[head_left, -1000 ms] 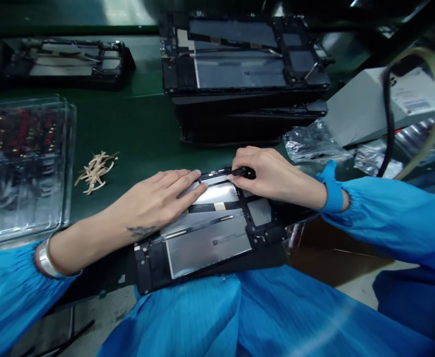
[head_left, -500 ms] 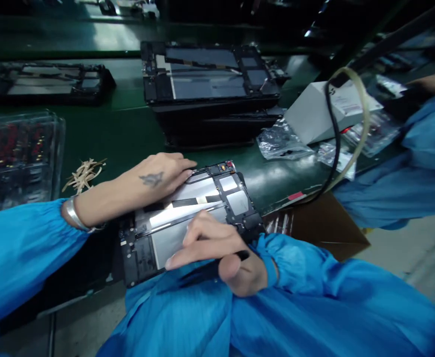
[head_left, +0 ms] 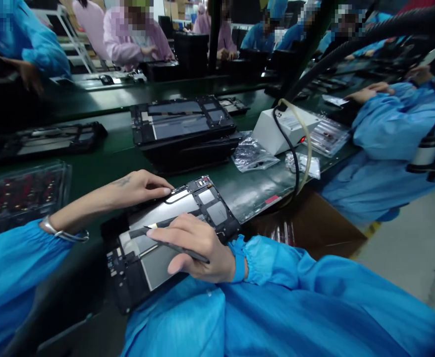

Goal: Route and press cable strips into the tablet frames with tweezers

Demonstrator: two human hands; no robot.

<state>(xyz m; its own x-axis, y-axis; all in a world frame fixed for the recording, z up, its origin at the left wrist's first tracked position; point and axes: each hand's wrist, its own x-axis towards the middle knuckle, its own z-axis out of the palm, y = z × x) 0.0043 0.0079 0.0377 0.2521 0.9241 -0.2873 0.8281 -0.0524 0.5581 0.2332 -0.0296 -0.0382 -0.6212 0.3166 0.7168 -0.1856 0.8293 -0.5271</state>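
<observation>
An opened tablet [head_left: 158, 272], its silver batteries and black frame exposed, lies tilted in front of me, its near side by my blue gown. At its far edge my left hand [head_left: 141, 188] is closed, with thumb and fingertips against the frame; some fingers are hidden. My right hand [head_left: 206, 248] is over the batteries, closed on a slim black pointed tool [head_left: 190, 252]. The tool's tip shows beyond the index finger, close to a dark strip across the batteries; whether it touches, I cannot tell.
Stacked opened tablets [head_left: 182, 126] stand behind on the green bench. A clear tray of red parts [head_left: 24, 196] lies left, another opened tablet [head_left: 50, 141] beyond it. Right are a white box [head_left: 277, 131], hanging cables, plastic bags [head_left: 252, 153] and a cardboard box [head_left: 321, 228]. Co-workers sit around.
My view has tilted up, bringing co-workers into sight. My right hand has turned the black tool, so its tip now points over the tablet's batteries. My left hand stays at the far edge.
</observation>
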